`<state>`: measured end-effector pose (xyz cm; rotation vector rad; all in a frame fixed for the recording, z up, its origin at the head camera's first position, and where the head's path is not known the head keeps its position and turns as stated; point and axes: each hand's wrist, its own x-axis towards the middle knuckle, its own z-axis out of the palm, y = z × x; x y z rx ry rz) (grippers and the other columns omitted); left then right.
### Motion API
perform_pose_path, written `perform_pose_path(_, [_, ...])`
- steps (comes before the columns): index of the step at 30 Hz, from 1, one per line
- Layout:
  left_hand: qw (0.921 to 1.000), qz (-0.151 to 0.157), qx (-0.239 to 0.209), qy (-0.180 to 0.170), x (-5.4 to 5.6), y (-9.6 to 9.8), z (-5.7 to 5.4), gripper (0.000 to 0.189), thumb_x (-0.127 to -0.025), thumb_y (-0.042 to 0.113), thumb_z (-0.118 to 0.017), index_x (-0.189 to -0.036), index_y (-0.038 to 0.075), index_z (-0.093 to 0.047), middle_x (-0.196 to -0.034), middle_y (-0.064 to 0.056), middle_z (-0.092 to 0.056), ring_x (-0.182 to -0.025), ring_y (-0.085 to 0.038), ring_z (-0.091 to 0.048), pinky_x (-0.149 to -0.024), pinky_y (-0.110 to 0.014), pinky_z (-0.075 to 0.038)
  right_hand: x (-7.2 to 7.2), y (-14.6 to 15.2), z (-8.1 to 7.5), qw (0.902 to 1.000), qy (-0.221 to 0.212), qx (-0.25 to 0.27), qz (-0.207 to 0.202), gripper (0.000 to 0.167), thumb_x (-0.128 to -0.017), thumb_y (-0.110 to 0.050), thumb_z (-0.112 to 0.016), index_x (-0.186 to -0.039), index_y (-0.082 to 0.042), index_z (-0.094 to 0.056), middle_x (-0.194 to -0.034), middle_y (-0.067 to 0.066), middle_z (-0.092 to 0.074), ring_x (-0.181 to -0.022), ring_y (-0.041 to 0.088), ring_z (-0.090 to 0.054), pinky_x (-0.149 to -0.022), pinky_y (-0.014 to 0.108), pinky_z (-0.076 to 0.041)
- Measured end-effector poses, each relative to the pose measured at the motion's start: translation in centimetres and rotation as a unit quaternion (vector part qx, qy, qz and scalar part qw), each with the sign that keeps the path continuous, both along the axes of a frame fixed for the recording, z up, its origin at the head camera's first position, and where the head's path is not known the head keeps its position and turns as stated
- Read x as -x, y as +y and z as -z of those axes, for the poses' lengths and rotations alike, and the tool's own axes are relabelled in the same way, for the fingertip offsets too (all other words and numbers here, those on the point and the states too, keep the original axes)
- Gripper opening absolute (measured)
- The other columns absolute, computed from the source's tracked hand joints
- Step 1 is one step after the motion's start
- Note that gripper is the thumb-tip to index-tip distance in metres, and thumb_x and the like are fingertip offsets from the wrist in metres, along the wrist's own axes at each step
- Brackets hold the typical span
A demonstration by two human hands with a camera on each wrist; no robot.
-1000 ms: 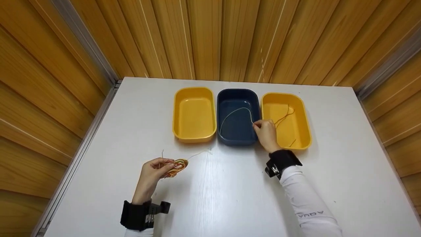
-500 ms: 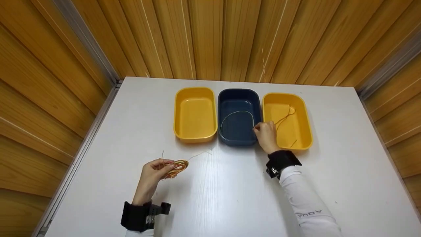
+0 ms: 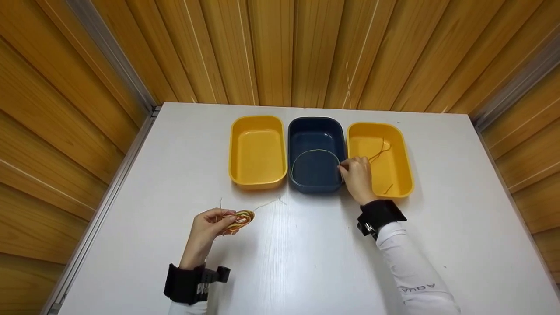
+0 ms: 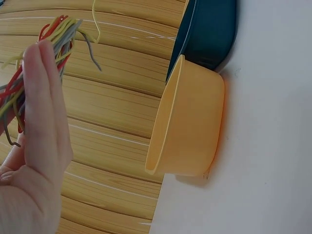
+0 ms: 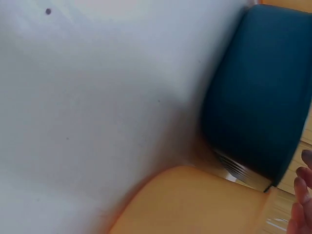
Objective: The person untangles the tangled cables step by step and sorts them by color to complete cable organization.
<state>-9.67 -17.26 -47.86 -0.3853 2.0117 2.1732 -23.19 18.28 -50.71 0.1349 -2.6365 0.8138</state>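
Note:
My left hand [image 3: 205,229] holds a coiled bundle of thin red, yellow and grey wires [image 3: 246,218] above the table, in front of the left yellow tray. Loose ends stick out of the bundle. In the left wrist view the straight fingers [image 4: 44,112] cover part of these wires [image 4: 61,36]. At the right rim of the dark blue tray [image 3: 317,134], my right hand [image 3: 358,180] pinches one end of a yellow-green wire [image 3: 317,150], which arcs across that tray. Only curled fingertips [image 5: 301,195] show in the right wrist view, the wire hidden there.
Left of the blue tray stands a yellow tray [image 3: 260,153] with nothing in it. On the right is another yellow tray [image 3: 396,173], partly behind my right hand, with a few orange-brown wires [image 3: 379,153]. Wood-patterned panels [image 3: 310,52] rise behind the white table [image 3: 280,271].
The yellow-green wire has spread into a rounder, lower arc in the blue tray. My right hand has shifted slightly right; my left hand keeps hold of the bundle.

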Motion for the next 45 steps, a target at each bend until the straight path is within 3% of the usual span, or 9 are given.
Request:
perform_pose_path(6, [0.9997, 0.023, -0.006, 0.010, 0.8, 0.9, -0.5, 0.010, -0.090, -0.007, -0.068, -0.098, -0.005, -0.074, -0.079, 0.005, -0.072, -0.071, -0.007, -0.071, -0.066, -0.019, -0.062, -1.2, 0.2, -1.5, 0.9991, 0.019, 0.036, -0.007, 0.015, -0.088, 0.001, -0.074, -0.093, 0.014, -0.074, -0.092, 0.030, -0.070, -0.089, 0.043, -0.056, -0.084, 0.050, -0.042])
perform_pose_path(13, [0.9981, 0.050, -0.022, 0.029, 1.9, 2.4, -1.1, 0.010, -0.089, -0.007, -0.068, -0.098, -0.007, -0.073, -0.078, 0.004, -0.070, -0.069, -0.007, -0.069, -0.064, -0.019, -0.062, -3.3, -0.6, -3.9, 0.9945, 0.055, 0.075, -0.049, 0.013, -0.088, 0.001, -0.074, -0.093, 0.013, -0.074, -0.090, 0.027, -0.069, -0.086, 0.038, -0.054, -0.077, 0.041, -0.042])
perform_pose_path(25, [0.9922, 0.112, -0.023, 0.050, 3.4, 5.2, -1.7, 0.014, -0.090, -0.004, -0.068, -0.103, -0.011, -0.072, -0.078, 0.007, -0.072, -0.069, -0.004, -0.070, -0.066, -0.018, -0.061, -6.9, -1.3, -7.1, 0.9831, 0.130, 0.074, -0.106, 0.008, -0.086, 0.004, -0.075, -0.093, 0.009, -0.075, -0.085, 0.020, -0.070, -0.085, 0.033, -0.055, -0.077, 0.033, -0.049])
perform_pose_path(34, [0.9851, 0.155, -0.028, 0.068, 4.2, 7.7, -1.9, 0.022, -0.090, -0.004, -0.069, -0.107, -0.018, -0.068, -0.079, 0.007, -0.074, -0.068, -0.003, -0.071, -0.065, -0.018, -0.061, -8.9, -1.2, -7.3, 0.9720, 0.143, 0.098, -0.159, 0.014, -0.081, 0.010, -0.077, -0.094, 0.008, -0.075, -0.084, 0.016, -0.072, -0.083, 0.027, -0.057, -0.077, 0.014, -0.046])
perform_pose_path(45, [0.9823, 0.176, -0.017, 0.062, 4.2, 9.6, -1.7, 0.024, -0.090, -0.004, -0.069, -0.107, -0.021, -0.065, -0.082, 0.003, -0.075, -0.066, -0.003, -0.070, -0.063, -0.016, -0.059, -11.3, -0.4, -5.6, 0.9809, 0.085, 0.072, -0.160, 0.017, -0.083, 0.005, -0.077, -0.100, 0.004, -0.077, -0.093, 0.010, -0.072, -0.090, 0.025, -0.060, -0.082, 0.020, -0.054])
